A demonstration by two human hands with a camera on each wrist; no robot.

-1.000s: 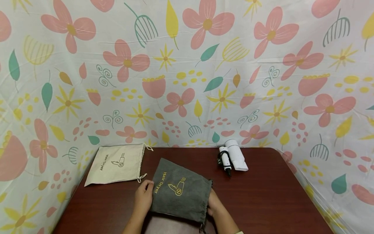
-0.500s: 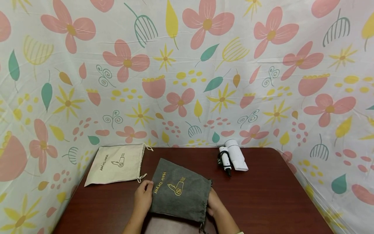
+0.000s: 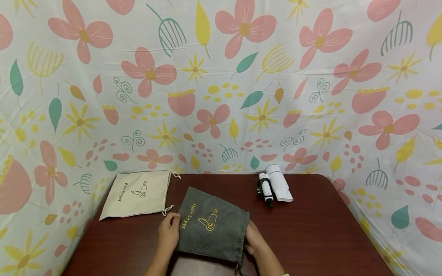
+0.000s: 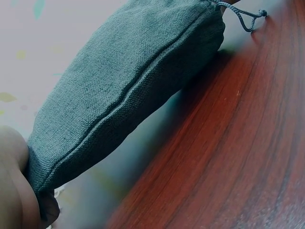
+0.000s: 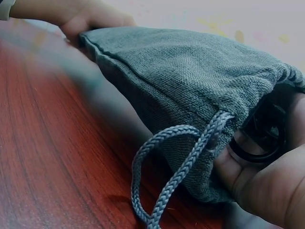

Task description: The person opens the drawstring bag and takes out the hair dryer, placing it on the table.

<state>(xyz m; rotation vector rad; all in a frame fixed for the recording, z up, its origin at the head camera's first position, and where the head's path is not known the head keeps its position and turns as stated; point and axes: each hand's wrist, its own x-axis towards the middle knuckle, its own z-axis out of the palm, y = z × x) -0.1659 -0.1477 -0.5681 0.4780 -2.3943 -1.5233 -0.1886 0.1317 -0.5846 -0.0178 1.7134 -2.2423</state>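
A grey drawstring bag point(image 3: 215, 241) with a yellow hair dryer outline and "Hair Dryer" lettering lies bulging between my two hands. My left hand point(image 3: 169, 233) grips its closed end, thumb on top; in the left wrist view the cloth is pinched at the lower left. At the gathered mouth, my right hand point(image 3: 253, 237) reaches inside, its fingers hidden by the cloth. The right wrist view shows a black looped cord point(image 5: 257, 155) against the right palm within the opening. I cannot tell how the hidden fingers hold it. A grey braided drawstring point(image 5: 176, 174) hangs from the mouth.
On the dark red wooden table point(image 3: 310, 237), a cream drawstring bag point(image 3: 138, 195) lies flat at the back left. At the back right are a white handle point(image 3: 266, 186) wrapped in black cord and a white cylinder point(image 3: 279, 184). A flower-patterned cloth point(image 3: 214, 76) hangs behind.
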